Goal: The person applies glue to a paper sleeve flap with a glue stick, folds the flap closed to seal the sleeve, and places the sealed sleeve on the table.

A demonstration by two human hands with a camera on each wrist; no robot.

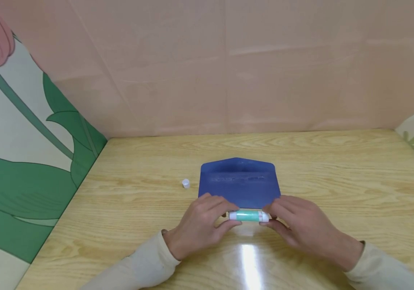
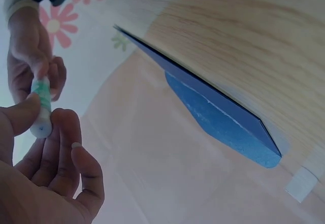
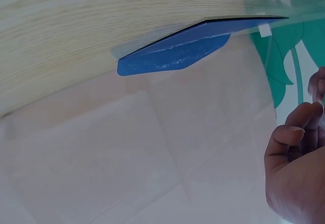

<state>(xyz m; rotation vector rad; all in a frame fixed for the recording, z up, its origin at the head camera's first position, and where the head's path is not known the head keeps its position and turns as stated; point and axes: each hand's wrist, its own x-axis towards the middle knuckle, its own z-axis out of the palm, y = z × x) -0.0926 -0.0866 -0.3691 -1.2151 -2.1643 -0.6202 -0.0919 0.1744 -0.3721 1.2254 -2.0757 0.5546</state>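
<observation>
A glue stick [image 1: 248, 216] with a green label and white ends lies level between my two hands, in front of the envelope. My left hand [image 1: 204, 221] pinches its left end between thumb and fingers. At its right end, my right hand [image 1: 302, 225] pinches with thumb and fingertips. Behind them a dark blue envelope [image 1: 239, 191] lies on the table, its flap spread open away from me. Whitish streaks run along the envelope near the fold. In the right wrist view the glue stick is mostly hidden behind the right hand [image 3: 299, 168].
A small white cap [image 1: 186, 183] stands on the wooden table [image 1: 138, 201], left of the envelope. A pinkish covering [image 1: 225, 80] rises behind the table, and a flower-patterned panel [image 1: 22, 181] borders its left side.
</observation>
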